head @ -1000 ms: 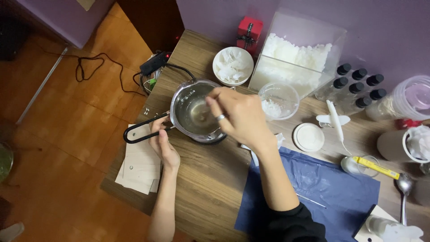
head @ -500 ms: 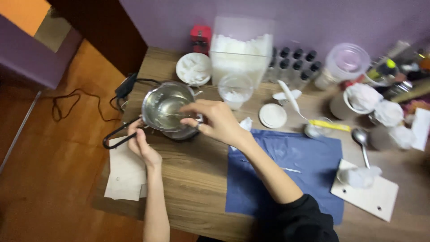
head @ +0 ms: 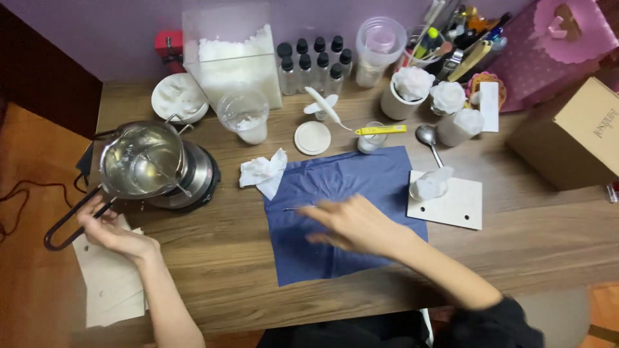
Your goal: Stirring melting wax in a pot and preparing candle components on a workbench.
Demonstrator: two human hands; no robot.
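our right hand has left the pot for the blue sheet.

head view: our left hand (head: 111, 233) grips the black loop handle (head: 68, 224) of the steel pot (head: 143, 162), which sits on a small heater (head: 200, 177) at the surface's (head: 219, 258) left edge. half a second ago the right hand (head: 351, 222) was over the pot; now it lies blurred, fingers spread, on the blue sheet (head: 348, 187) by a thin metal pin (head: 293, 209). bare wood runs along the near edge. we count eight black-capped bottles (head: 313, 61), one spoon (head: 428, 138), one white lid (head: 313, 138).
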